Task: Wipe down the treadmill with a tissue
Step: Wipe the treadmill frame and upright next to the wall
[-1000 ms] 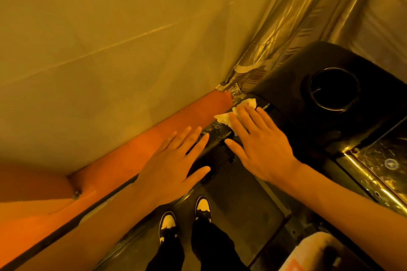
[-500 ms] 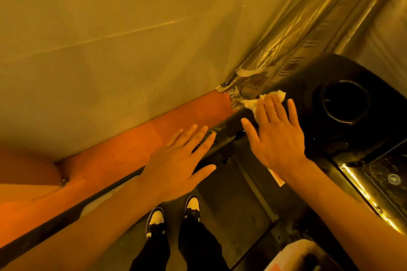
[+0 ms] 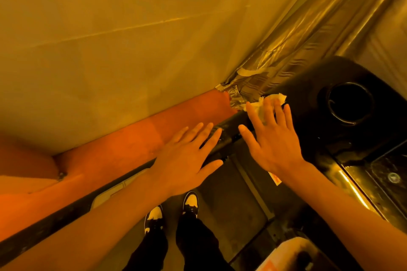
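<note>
White crumpled tissue (image 3: 259,109) lay pressed beneath straight-fingered right hand (image 3: 273,141) on glossy black treadmill (image 3: 308,88); left hand (image 3: 187,156) flat, empty.

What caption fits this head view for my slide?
Right hand presses a tissue flat onto the treadmill's black console beside the cup holder; left hand spread over the rail.

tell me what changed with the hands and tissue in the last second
The right hand slid the tissue off the handrail end and onto the black console, toward the cup holder, pressing it flat throughout. The left hand stayed flat on the handrail.
</note>
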`<action>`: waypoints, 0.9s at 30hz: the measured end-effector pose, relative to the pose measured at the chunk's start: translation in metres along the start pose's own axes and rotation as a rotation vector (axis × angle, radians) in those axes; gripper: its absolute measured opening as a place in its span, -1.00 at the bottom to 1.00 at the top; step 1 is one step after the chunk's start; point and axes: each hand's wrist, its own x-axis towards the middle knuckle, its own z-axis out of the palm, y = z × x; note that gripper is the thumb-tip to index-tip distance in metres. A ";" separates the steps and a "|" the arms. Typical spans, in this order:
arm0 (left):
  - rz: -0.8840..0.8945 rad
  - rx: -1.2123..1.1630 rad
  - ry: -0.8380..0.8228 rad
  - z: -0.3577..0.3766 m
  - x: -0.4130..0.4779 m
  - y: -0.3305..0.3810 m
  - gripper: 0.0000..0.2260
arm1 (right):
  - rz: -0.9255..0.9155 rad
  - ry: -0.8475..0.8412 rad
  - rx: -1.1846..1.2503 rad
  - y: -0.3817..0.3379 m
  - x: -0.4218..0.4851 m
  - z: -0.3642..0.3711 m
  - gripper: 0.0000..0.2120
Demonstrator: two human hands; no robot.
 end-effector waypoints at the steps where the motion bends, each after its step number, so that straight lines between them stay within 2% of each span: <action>1: 0.001 0.001 0.001 0.001 0.000 0.000 -0.34 | -0.010 -0.002 0.000 0.003 0.001 -0.002 -0.15; 6: -0.007 0.023 0.035 -0.008 -0.009 -0.003 -0.35 | -0.012 0.017 -0.005 0.010 -0.001 -0.005 -0.08; 12: -0.125 0.028 0.041 -0.008 -0.036 -0.021 -0.39 | -0.009 -0.017 0.066 0.001 -0.005 -0.007 -0.07; 16: -0.148 0.076 0.001 -0.003 -0.039 -0.023 -0.41 | -0.206 -0.101 0.203 -0.047 -0.034 0.000 -0.10; 18: -0.135 0.092 0.006 -0.003 -0.038 -0.022 -0.43 | -0.245 -0.117 0.164 -0.044 -0.037 0.002 -0.14; 20: -0.117 0.107 0.014 -0.003 -0.040 -0.022 -0.44 | -0.192 -0.059 0.050 -0.018 -0.029 0.001 -0.16; 22: -0.109 0.107 0.013 -0.002 -0.043 -0.023 -0.44 | -0.055 -0.015 -0.047 0.015 -0.015 -0.004 -0.14; 24: -0.102 0.099 0.014 0.001 -0.047 -0.023 -0.43 | 0.061 -0.015 -0.039 0.021 -0.007 -0.008 -0.11; 25: -0.095 0.098 0.015 0.003 -0.048 -0.022 -0.43 | 0.061 -0.021 0.015 0.011 -0.008 -0.008 -0.09; 27: -0.086 0.097 0.022 0.005 -0.049 -0.022 -0.43 | -0.070 -0.063 0.141 -0.020 -0.023 -0.003 -0.12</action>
